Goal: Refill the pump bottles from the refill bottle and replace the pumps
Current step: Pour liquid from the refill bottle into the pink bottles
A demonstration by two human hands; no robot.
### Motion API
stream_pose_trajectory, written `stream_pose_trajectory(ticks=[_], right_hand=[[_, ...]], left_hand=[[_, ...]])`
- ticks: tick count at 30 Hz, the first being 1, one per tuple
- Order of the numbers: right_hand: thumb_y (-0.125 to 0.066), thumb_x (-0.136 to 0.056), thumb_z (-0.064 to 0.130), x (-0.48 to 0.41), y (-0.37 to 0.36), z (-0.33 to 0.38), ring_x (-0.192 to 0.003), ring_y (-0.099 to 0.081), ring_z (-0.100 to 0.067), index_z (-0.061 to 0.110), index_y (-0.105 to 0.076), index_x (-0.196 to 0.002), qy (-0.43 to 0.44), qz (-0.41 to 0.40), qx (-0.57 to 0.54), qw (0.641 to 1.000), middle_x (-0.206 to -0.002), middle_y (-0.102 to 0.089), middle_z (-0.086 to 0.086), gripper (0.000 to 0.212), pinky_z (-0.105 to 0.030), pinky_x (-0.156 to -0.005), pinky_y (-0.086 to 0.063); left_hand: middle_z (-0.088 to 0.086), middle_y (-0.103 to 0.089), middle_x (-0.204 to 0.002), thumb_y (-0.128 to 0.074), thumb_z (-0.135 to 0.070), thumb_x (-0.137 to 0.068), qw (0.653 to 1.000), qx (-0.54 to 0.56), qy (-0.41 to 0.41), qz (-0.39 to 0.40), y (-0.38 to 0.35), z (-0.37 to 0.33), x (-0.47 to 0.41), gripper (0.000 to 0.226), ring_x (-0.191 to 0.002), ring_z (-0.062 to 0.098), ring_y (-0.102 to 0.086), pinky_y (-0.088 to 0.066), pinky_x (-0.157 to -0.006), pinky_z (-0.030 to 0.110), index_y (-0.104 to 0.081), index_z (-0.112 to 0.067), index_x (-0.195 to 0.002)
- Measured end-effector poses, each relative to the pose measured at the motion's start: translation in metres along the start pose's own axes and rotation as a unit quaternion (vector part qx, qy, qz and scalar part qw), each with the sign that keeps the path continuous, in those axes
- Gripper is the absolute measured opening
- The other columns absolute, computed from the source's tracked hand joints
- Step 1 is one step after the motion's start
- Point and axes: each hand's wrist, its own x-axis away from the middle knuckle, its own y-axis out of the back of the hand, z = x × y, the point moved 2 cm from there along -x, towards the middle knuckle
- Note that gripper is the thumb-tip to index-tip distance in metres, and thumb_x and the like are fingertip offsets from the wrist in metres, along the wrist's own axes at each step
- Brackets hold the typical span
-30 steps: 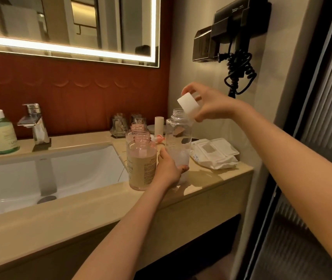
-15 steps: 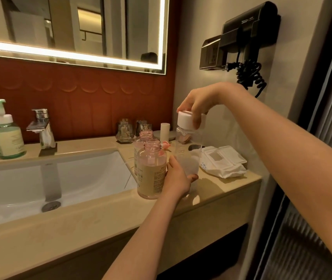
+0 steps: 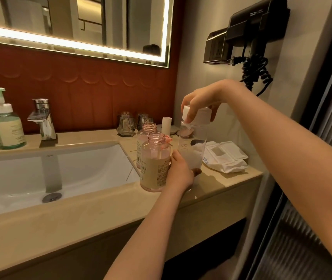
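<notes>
Head view, centre: our left hand (image 3: pixel 181 173) grips the probably slick refill bottle (image 3: pixel 193 145) low; right hand (image 3: pixel 202 100) pinches its cap (image 3: pixel 200 117).

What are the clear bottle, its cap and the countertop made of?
Clear bottle: glossy and see-through, likely plastic, possibly glass; things behind show through it.
Cap: opaque matte white, probably plastic.
Countertop: beige polished stone or a look-alike, with a soft sheen.
</notes>
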Motion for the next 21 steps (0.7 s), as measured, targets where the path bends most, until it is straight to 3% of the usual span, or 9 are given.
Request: stream_pose_trajectory(ticks=[2, 4, 7, 9, 11, 13, 15, 18, 21], right_hand=[[-0.06, -0.083, 0.05, 0.001, -0.004, -0.002, -0.085, -0.058, -0.026, 0.018, -0.04, -0.13, -0.048, -0.016, 0.01, 0.999, -0.117, -0.045, -0.013, 0.061, -0.028, -0.053, -0.052], [-0.047, -0.083, 0.066, 0.001, -0.01, -0.003, -0.083, -0.055, -0.025, 0.016, -0.033, -0.14, -0.087, -0.038, 0.023, 0.995, -0.113, -0.042, -0.014, 0.076, -0.031, -0.065, -0.051], [-0.034, -0.079, 0.077, -0.004, -0.016, -0.002, -0.115, -0.047, -0.034, 0.019, -0.019, -0.147, -0.092, -0.025, 0.012, 0.995, -0.144, -0.031, -0.015, 0.091, -0.039, -0.079, -0.045], [-0.041, -0.082, 0.07, -0.005, -0.016, -0.001, -0.138, -0.025, -0.033, 0.024, -0.013, -0.148, -0.047, -0.006, 0.009, 0.999, -0.155, -0.014, -0.007, 0.085, -0.046, -0.1, -0.035], [-0.055, -0.088, 0.043, -0.003, -0.012, 0.0, -0.143, -0.012, -0.028, 0.027, -0.015, -0.147, 0.025, 0.013, -0.025, 0.999, -0.156, -0.009, -0.001, 0.073, -0.049, -0.114, -0.02], [-0.058, -0.088, 0.019, -0.002, -0.01, 0.001, -0.136, -0.025, -0.029, 0.028, -0.027, -0.143, 0.058, 0.015, -0.047, 0.997, -0.152, -0.021, -0.002, 0.064, -0.047, -0.11, -0.03], [-0.058, -0.087, 0.015, -0.003, -0.008, 0.001, -0.117, -0.042, -0.029, 0.024, -0.039, -0.136, 0.045, -0.017, -0.033, 0.998, -0.14, -0.036, -0.008, 0.054, -0.038, -0.09, -0.047], [-0.062, -0.085, 0.035, -0.003, -0.008, 0.001, -0.102, -0.05, -0.028, 0.016, -0.044, -0.132, 0.007, -0.054, 0.002, 0.999, -0.122, -0.047, -0.009, 0.053, -0.03, -0.064, -0.051], [-0.047, -0.087, 0.059, -0.002, -0.02, -0.001, -0.107, -0.052, -0.03, 0.015, -0.046, -0.132, -0.052, -0.153, 0.086, 0.983, -0.12, -0.05, -0.009, 0.063, -0.035, -0.079, -0.047]], left_hand=[[0.013, -0.012, -0.154, -0.066, -0.025, -0.085, 1.0, -0.011, 0.004, 0.0, 0.0, -0.001, 0.001, 0.091, -0.14, 0.029, -0.02, -0.026, -0.111, 0.036, 0.0, -0.005, -0.145], [0.014, -0.013, -0.153, -0.065, -0.025, -0.086, 1.0, -0.018, 0.007, 0.001, -0.001, 0.0, 0.002, 0.09, -0.14, 0.029, -0.022, -0.026, -0.111, 0.035, -0.001, -0.004, -0.145], [0.016, -0.017, -0.152, -0.065, -0.028, -0.086, 1.0, -0.026, 0.014, -0.001, 0.0, 0.0, 0.0, 0.089, -0.138, 0.03, -0.025, -0.026, -0.111, 0.035, -0.004, -0.001, -0.144], [0.015, -0.016, -0.153, -0.064, -0.03, -0.086, 0.999, -0.031, 0.03, 0.004, 0.0, -0.001, -0.001, 0.091, -0.139, 0.031, -0.024, -0.025, -0.112, 0.037, 0.0, -0.002, -0.145], [0.013, -0.014, -0.153, -0.064, -0.03, -0.086, 0.999, -0.023, 0.031, 0.001, -0.001, 0.001, -0.002, 0.09, -0.138, 0.032, -0.024, -0.028, -0.111, 0.04, 0.0, -0.007, -0.145], [0.013, -0.017, -0.152, -0.065, -0.03, -0.085, 1.0, -0.026, 0.015, -0.006, -0.002, 0.002, -0.001, 0.089, -0.138, 0.031, -0.026, -0.03, -0.11, 0.039, -0.002, -0.008, -0.144], [0.015, -0.018, -0.151, -0.066, -0.03, -0.084, 0.999, -0.037, 0.009, -0.008, -0.002, 0.002, -0.001, 0.091, -0.138, 0.031, -0.026, -0.031, -0.109, 0.039, -0.002, -0.006, -0.143], [0.015, -0.017, -0.152, -0.067, -0.031, -0.083, 0.999, -0.038, 0.015, -0.011, -0.002, 0.003, -0.002, 0.092, -0.138, 0.031, -0.026, -0.031, -0.11, 0.04, -0.003, -0.005, -0.144], [0.016, -0.016, -0.152, -0.067, -0.031, -0.083, 0.999, -0.038, 0.015, -0.014, -0.002, 0.003, -0.003, 0.093, -0.139, 0.032, -0.023, -0.028, -0.111, 0.04, -0.002, -0.004, -0.144]])
